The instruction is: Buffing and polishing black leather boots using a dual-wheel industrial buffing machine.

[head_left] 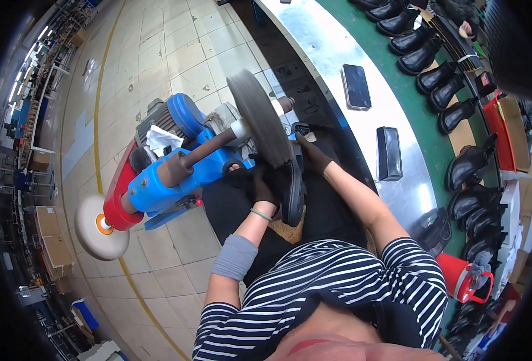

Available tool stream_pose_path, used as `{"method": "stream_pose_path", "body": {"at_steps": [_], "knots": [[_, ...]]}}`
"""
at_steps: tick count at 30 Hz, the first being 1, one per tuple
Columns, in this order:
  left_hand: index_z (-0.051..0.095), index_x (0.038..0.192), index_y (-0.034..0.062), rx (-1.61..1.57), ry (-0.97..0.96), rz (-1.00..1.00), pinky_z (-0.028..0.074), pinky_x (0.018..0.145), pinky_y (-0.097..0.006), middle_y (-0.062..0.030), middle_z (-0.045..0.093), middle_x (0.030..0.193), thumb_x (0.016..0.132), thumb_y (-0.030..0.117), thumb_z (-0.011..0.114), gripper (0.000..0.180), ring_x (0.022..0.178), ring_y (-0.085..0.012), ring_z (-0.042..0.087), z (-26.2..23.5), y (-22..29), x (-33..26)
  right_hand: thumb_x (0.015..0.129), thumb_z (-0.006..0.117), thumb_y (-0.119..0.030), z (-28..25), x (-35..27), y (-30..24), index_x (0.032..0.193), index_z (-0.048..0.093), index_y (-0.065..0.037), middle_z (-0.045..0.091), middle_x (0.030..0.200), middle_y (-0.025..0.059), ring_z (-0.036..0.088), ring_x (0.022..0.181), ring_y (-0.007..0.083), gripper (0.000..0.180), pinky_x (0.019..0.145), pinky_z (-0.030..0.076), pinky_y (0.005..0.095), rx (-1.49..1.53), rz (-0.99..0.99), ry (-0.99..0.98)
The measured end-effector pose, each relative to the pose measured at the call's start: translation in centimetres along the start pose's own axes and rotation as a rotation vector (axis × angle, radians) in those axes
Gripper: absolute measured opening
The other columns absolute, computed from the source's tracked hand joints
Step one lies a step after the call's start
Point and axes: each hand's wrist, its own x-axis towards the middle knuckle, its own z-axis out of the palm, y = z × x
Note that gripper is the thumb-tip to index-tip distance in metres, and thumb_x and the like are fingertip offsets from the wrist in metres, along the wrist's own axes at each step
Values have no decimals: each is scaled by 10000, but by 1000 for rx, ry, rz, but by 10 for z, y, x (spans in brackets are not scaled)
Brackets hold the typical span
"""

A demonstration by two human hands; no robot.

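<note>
A black shoe (pixel 294 198) is held up against the lower edge of a grey brush-like wheel (pixel 255 114), whose surface is blurred as if turning. My left hand (pixel 264 185), in a dark glove, is closed on the shoe's left side; its fingers are partly hidden in shadow. On the far right side of the shoe, my right hand (pixel 313 154) grips it, also in a dark glove. The wheel sits on a thick brown shaft (pixel 211 147) of a blue machine (pixel 157 186), with a pale round buffing wheel (pixel 100 227) at its other end.
To the right is a metal table (pixel 407 195) with a phone (pixel 357 87) and a black box (pixel 389 153). Beyond it, several black shoes (pixel 458 168) line a green surface (pixel 392 78). A red mug (pixel 458 277) stands near my right elbow. Tiled floor (pixel 175 240) lies left.
</note>
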Motion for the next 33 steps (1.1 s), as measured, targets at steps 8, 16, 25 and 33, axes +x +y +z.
{"method": "stream_pose_path", "body": {"at_steps": [8, 16, 25, 33], "knots": [[640, 1122, 76, -81, 83, 13, 465, 915, -365, -75, 661, 1082, 797, 318, 593, 408, 981, -244, 617, -14, -3, -17, 957, 432, -489, 32, 14, 8, 1390, 393, -60, 492, 1357, 105, 493, 1212, 212, 610, 1039, 367, 370, -65, -112, -22], [643, 970, 43, -233, -41, -262, 452, 966, -444, -105, 669, 1035, 737, 186, 606, 276, 973, -279, 620, -24, -23, -27, 1009, 312, -427, -20, 7, 0, 1457, 261, -67, 318, 1483, 123, 300, 1367, 234, 577, 1135, 168, 365, -260, -187, -38], [541, 1103, 13, 930, -300, 501, 457, 984, -375, -154, 607, 1153, 725, -175, 513, 423, 1076, -227, 588, -58, -9, 2, 835, 573, 50, 15, -14, 15, 1405, 367, -151, 477, 1357, 133, 422, 1282, 240, 639, 1060, 338, 376, -890, -1019, -323], [527, 1151, 2, 482, -404, 196, 426, 1017, -377, -166, 558, 1234, 801, -36, 549, 353, 1139, -252, 550, -56, -40, 21, 697, 766, -156, 50, -75, 25, 1321, 405, -92, 558, 1128, 112, 559, 1026, 204, 724, 850, 480, 327, -390, -346, 441]]}}
